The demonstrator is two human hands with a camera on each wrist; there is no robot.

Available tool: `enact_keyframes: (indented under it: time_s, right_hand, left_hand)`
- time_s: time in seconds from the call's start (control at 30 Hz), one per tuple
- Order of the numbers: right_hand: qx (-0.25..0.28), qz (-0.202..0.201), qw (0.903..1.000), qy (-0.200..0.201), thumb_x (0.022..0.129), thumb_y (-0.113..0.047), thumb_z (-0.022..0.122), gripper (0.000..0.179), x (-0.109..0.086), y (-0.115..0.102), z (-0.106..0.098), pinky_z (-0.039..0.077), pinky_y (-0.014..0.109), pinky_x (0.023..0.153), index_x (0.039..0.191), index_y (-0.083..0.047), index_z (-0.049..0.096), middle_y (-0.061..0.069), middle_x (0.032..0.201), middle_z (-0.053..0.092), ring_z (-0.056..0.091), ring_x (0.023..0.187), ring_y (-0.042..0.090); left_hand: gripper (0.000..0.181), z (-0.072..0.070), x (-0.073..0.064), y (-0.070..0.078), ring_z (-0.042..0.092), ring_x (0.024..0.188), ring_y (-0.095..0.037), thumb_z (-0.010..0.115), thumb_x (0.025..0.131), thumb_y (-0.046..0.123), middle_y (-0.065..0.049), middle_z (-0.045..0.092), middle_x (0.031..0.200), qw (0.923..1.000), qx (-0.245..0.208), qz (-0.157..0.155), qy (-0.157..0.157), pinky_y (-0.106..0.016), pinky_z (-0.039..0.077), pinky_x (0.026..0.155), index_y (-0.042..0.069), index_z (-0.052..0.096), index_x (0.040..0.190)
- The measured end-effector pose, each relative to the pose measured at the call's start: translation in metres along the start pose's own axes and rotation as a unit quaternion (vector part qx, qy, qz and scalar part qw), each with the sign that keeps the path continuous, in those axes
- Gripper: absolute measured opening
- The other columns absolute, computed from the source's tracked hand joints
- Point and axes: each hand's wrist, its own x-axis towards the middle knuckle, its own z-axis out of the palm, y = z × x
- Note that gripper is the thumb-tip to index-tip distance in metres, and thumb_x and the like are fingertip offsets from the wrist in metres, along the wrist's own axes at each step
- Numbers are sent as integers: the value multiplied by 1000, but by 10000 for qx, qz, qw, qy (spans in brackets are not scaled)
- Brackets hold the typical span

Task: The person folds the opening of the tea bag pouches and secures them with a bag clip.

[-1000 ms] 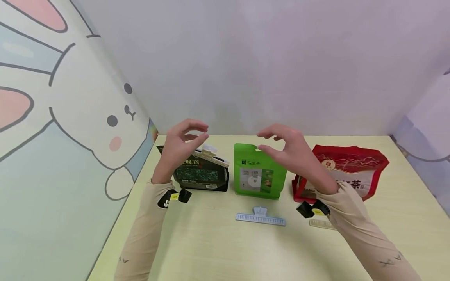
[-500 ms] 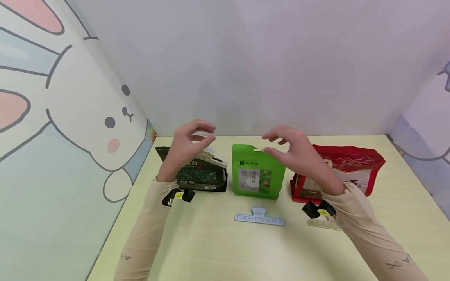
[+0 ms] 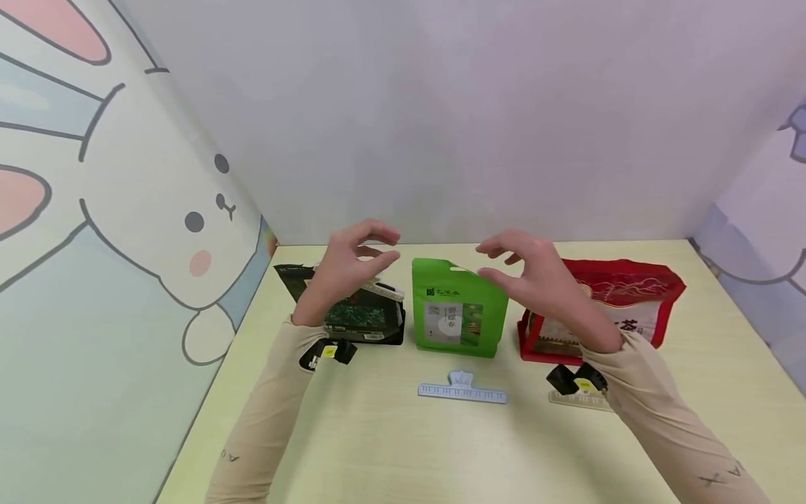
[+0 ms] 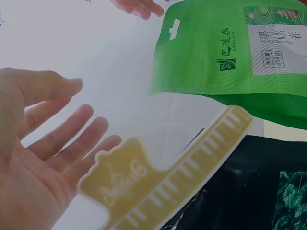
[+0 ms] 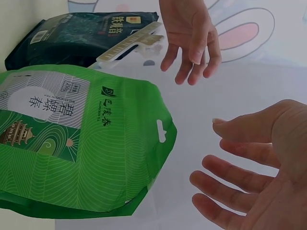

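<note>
A green tea bag (image 3: pixel 460 308) stands upright in the middle of the table, a hang hole near its top edge. My left hand (image 3: pixel 352 269) hovers above the black tea bag (image 3: pixel 362 318), fingers bent loosely and holding nothing. A cream sealing clip (image 4: pixel 177 177) sits slanted across the black bag's top, beside that hand in the left wrist view. My right hand (image 3: pixel 535 273) is raised by the green bag's upper right corner, thumb and fingers apart with nothing between them. In the right wrist view its fingertips (image 5: pixel 204 179) are a little away from the green bag's top.
A red tea bag (image 3: pixel 617 294) stands to the right, partly behind my right forearm. In front of the bags lie a blue sealing clip (image 3: pixel 462 388) and a beige clip (image 3: pixel 576 399), partly covered by the right wrist camera. A wall (image 3: pixel 441 126) rises behind the table.
My left hand has moved right, toward the green bag. The right hand has shifted slightly right in the head view. The bags and clips keep their places on the table.
</note>
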Motion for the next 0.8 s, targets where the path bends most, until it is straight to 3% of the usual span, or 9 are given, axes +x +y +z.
enact_keyframes:
  time_s: [0.23, 0.5, 0.8]
  right_hand:
    - [20, 32, 9999, -97, 85, -9, 70, 27, -1, 4, 4, 49, 43, 77, 111, -5, 65, 8, 108, 64, 60, 97, 25]
    - [127, 298, 9992, -241, 86, -9, 69, 25, -4, 14, 11, 49, 43, 78, 110, -5, 65, 9, 106, 64, 61, 96, 26]
    - [159, 435, 9985, -299, 85, -7, 70, 26, -10, 23, 17, 49, 46, 78, 111, -4, 65, 11, 107, 65, 62, 95, 27]
  left_hand:
    - [25, 8, 4, -2, 61, 100, -17, 67, 88, 12, -3, 63, 110, 9997, 167, -129, -141, -30, 50, 83, 10, 63, 112]
    - [26, 16, 11, -1, 58, 103, -19, 68, 87, 10, -7, 62, 110, 9983, 280, -281, -430, -35, 49, 85, 7, 63, 113]
    - [24, 22, 18, 5, 58, 102, -19, 66, 88, 11, -1, 62, 108, 9928, 790, -137, -890, -34, 50, 83, 11, 64, 112]
